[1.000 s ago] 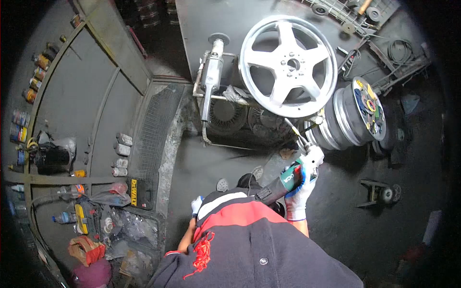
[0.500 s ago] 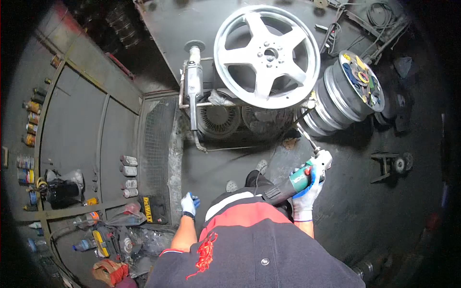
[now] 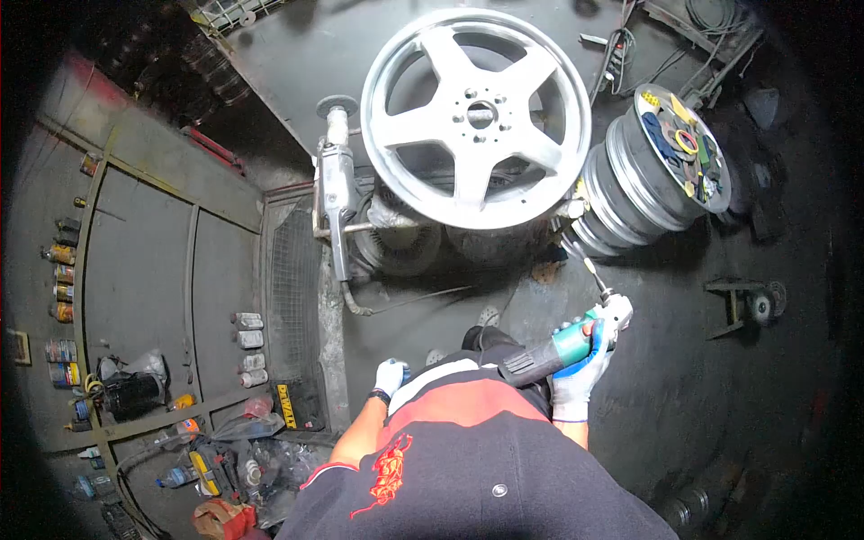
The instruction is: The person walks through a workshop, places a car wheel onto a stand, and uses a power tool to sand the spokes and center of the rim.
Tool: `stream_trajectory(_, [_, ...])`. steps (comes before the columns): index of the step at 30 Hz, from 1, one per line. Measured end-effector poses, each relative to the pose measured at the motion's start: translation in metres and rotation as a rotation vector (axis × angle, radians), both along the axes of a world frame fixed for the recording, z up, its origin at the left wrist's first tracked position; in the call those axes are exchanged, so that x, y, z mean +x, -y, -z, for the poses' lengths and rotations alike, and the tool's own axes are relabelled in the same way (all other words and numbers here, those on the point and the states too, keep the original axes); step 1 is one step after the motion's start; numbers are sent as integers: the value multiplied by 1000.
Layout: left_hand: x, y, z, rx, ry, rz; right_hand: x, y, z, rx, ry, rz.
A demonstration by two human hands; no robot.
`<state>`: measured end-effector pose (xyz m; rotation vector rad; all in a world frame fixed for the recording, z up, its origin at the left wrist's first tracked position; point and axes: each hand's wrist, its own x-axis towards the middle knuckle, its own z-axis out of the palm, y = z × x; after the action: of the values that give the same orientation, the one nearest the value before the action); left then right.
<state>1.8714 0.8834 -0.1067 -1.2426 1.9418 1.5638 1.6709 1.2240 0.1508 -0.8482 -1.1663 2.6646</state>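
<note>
My right hand (image 3: 583, 376), in a white and blue glove, is wrapped round a green and black angle grinder (image 3: 571, 346) with a long thin attachment (image 3: 595, 275) on its head. The attachment points up toward the wheels. My left hand (image 3: 391, 375), gloved the same way, is beside my waist with its fingers curled in and nothing visible in them. Ahead, a silver five-spoke alloy wheel (image 3: 470, 171) is raised on a pipe stand. Left of the wheel, a long metallic power tool with a round disc (image 3: 337, 180) is propped upright on the stand.
On the right, stacked rims (image 3: 621, 193) bear a tray of small items (image 3: 686, 148). A small stand (image 3: 733, 304) with a wheel is on the floor. Cans and bottles (image 3: 63, 286) line the left shelving; plastic bags (image 3: 283, 466) lie lower left. Cables (image 3: 614, 67) lie at upper right.
My view has moved closer to the alloy wheel, which looks larger and further left. My left hand has moved in toward my waist, its fingers more curled. The grinder stays in my right hand.
</note>
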Motion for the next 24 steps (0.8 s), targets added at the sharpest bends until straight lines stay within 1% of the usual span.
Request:
stream_trajectory(1, [-9, -4, -2, 71, -20, -166, -11, -2, -1, -1, 0, -5])
stream_trajectory(2, [-21, -6, -4, 71, -20, -172, -23, -3, -5, -1, -5, -13])
stream_trajectory(4, [-53, -9, -15, -281, -58, 117, -47, -5, -15, 0, -11, -34])
stream_trajectory(5, [-84, -17, -51, -314, -76, 250, -59, -5, -21, 6, -16, -51])
stream_trajectory(6, [-123, -32, -104, -347, -93, 381, -71, -7, -25, 14, -22, -68])
stream_trajectory(7, [-156, -47, -143, -281, -158, 403, -83, -10, -26, 14, -26, -82])
stream_trajectory(9, [-220, -81, -218, -168, -280, 441, -110, -16, -26, 54, -117, -188])
stream_trajectory(10, [-245, -95, -234, 48, -402, 447, -122, -16, -28, 53, -123, -202])
stream_trajectory(11, [-269, -112, -259, 175, -468, 502, -134, -16, -32, 53, -189, -261])
stream_trajectory(12, [-291, -124, -280, 364, -530, 589, -146, -16, -38, 54, -256, -317])
stream_trajectory(13, [-309, -139, -295, 484, -575, 647, -155, -13, -49, 57, -263, -323])
stream_trajectory(15, [-336, -165, -308, 409, -676, 872, -170, -6, -71, 61, -300, -378])
stream_trajectory(16, [-347, -172, -323, 407, -561, 908, -181, -11, -67, 36, -420, -471])
stream_trajectory(17, [-357, -176, -334, 403, -445, 943, -188, -12, -72, 40, -433, -475])
stream_trajectory(18, [-360, -178, -333, 486, -452, 834, -192, -10, -80, 86, -540, -492])
stream_trajectory(19, [-363, -177, -335, 485, -456, 840, -194, -9, -85, 132, -642, -502])
stream_trajectory(20, [-367, -175, -338, 371, -582, 875, -195, -8, -85, 104, -684, -518])
stream_trajectory(21, [-369, -175, -338, 259, -705, 909, -199, -8, -82, 98, -724, -599])
stream_trajectory(22, [-369, -178, -338, 311, -798, 839, -199, -5, -76, 23, -655, -542])
stream_trajectory(23, [-372, -177, -338, 323, -795, 844, -199, -1, -71, -50, -586, -486])
stream_trajectory(24, [-374, -175, -341, 395, -592, 865, -199, 3, -69, -59, -520, -451])
